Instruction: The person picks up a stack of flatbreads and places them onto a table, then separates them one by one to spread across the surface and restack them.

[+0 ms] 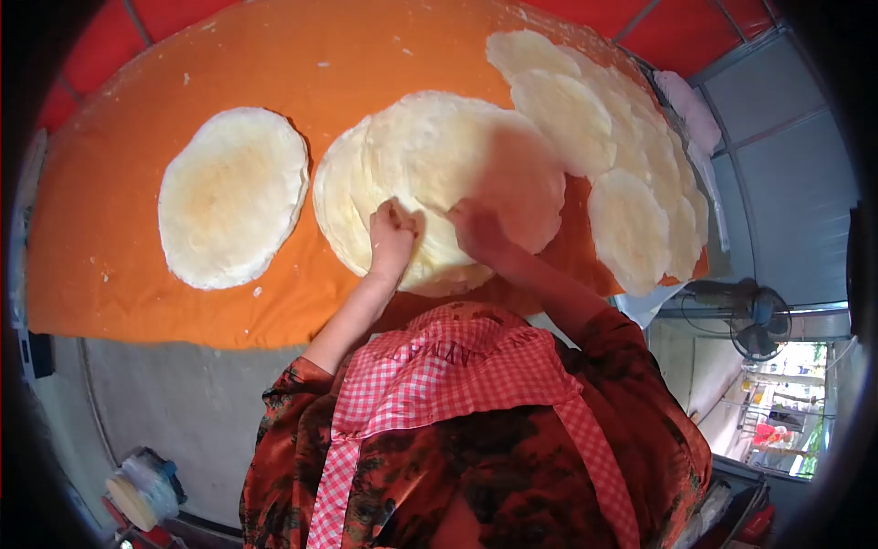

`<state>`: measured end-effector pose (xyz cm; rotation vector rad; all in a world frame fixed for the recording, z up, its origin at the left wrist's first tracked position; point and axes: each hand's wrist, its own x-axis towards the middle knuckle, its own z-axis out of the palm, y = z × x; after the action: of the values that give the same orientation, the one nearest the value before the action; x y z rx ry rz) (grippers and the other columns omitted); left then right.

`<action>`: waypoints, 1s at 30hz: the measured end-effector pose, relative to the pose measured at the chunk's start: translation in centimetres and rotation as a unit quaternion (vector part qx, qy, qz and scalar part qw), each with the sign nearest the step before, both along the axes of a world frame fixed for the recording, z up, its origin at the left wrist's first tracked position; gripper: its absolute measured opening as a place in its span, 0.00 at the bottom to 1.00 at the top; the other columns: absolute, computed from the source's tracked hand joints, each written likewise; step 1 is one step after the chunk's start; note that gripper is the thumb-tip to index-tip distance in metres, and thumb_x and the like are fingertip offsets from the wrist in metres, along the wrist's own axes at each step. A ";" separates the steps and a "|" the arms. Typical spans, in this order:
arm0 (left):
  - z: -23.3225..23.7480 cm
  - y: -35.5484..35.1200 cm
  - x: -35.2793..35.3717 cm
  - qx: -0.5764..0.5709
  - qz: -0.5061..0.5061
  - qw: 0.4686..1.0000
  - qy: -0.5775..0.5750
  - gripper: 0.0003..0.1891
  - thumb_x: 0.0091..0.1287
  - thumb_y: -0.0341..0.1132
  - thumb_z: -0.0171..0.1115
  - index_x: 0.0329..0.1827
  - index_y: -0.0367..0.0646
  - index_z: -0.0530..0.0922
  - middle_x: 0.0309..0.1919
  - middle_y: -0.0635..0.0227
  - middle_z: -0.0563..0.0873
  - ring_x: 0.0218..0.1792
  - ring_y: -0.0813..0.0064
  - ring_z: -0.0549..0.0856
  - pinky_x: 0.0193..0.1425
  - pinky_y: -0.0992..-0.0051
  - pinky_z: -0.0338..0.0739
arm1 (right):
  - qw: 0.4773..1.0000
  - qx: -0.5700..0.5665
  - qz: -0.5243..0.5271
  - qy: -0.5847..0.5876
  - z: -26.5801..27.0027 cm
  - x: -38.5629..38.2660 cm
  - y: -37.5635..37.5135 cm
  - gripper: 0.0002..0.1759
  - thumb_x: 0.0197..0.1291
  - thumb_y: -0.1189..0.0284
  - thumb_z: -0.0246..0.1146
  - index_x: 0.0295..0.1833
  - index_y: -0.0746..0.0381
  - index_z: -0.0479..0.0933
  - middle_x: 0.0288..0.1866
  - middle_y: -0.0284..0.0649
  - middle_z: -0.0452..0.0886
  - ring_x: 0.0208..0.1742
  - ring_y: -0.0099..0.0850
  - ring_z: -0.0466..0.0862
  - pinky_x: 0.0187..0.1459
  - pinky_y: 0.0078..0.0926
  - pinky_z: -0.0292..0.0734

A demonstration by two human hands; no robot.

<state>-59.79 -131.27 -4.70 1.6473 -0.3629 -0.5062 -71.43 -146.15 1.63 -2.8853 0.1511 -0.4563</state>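
A wide overlapping pile of thin, pale round flatbreads (412,137) lies in front of me on an orange cloth. My left hand (391,240) is closed, its fingers pinched at the near middle of the pile on a flatbread's edge. Just to the right, my right hand (480,233) is also closed, fingertips pressed on the same layered part. Folds and edges of the upper sheets show between and around both hands. What exactly lies under the fingertips is partly hidden. Shadow covers the pile's right side.
A single flatbread (233,197) rests at the left on the orange cloth (366,55). Several more overlap at the right table end (562,119). A fan (761,322) stands off the table to the right. A plastic-wrapped stack (146,489) is low at the left.
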 end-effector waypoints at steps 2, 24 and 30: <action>2.7 0.9 -1.2 -0.034 -0.009 0.997 0.072 0.26 0.66 0.22 0.55 0.68 0.30 0.61 0.51 0.53 0.75 0.40 0.66 0.84 0.40 0.73 0.84 | 0.999 0.019 -0.024 0.023 1.2 -0.1 0.7 0.03 0.46 0.77 0.58 0.30 0.63 0.76 0.32 0.47 0.78 0.38 0.47 0.80 0.36 0.45 0.76; 7.0 -1.0 -2.7 -0.144 0.001 0.881 0.451 0.07 0.74 0.36 0.49 0.42 0.41 0.71 0.22 0.68 0.74 0.16 0.78 0.72 0.15 0.81 0.63 | 0.977 0.155 -0.107 0.104 4.2 1.3 1.4 0.13 0.61 0.67 0.55 0.43 0.63 0.79 0.47 0.45 0.80 0.50 0.44 0.80 0.50 0.43 0.75; 6.4 -1.8 -2.4 -0.122 -0.021 0.910 0.396 0.02 0.69 0.27 0.54 0.42 0.43 0.73 0.24 0.70 0.77 0.15 0.79 0.71 0.15 0.81 0.63 | 0.968 0.177 -0.142 0.107 3.7 2.1 1.8 0.21 0.64 0.57 0.55 0.48 0.65 0.78 0.51 0.49 0.79 0.54 0.46 0.79 0.54 0.44 0.74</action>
<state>-62.23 -133.09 1.71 1.0754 0.1436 -1.0612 -69.36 -144.37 5.31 -2.5560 0.6201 -0.1394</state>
